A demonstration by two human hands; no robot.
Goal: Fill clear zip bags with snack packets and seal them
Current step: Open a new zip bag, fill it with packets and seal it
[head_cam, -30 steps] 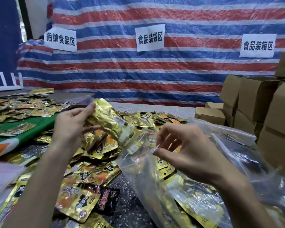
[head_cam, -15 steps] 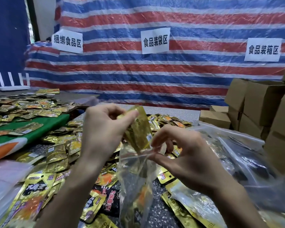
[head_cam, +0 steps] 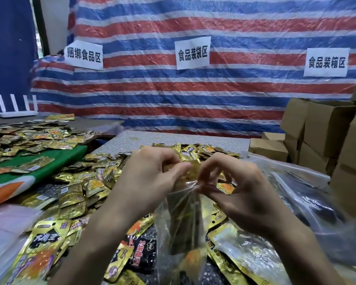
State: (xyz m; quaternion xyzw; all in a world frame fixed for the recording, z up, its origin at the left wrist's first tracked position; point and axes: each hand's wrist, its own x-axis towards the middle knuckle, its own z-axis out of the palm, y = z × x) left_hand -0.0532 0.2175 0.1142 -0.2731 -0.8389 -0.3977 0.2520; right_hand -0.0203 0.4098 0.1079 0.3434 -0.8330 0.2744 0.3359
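My left hand (head_cam: 150, 177) pinches a gold snack packet (head_cam: 191, 173) in its fingers (head_cam: 175, 167), the packet partly inside the clear bag (head_cam: 181, 223). My right hand (head_cam: 240, 194) grips the bag's rim, above loose packets (head_cam: 74, 194) on the counter (head_cam: 173, 138).

Forearms converge. Left hand (head_cam: 152, 177) pinches the snack packet (head_cam: 191, 173); right hand (head_cam: 240, 192), fingers curled, apparently pinches the zip bag (head_cam: 179, 227) rim.

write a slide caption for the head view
Left hand holds a gold snack packet in the mouth of a clear zip bag pinched by the right hand.
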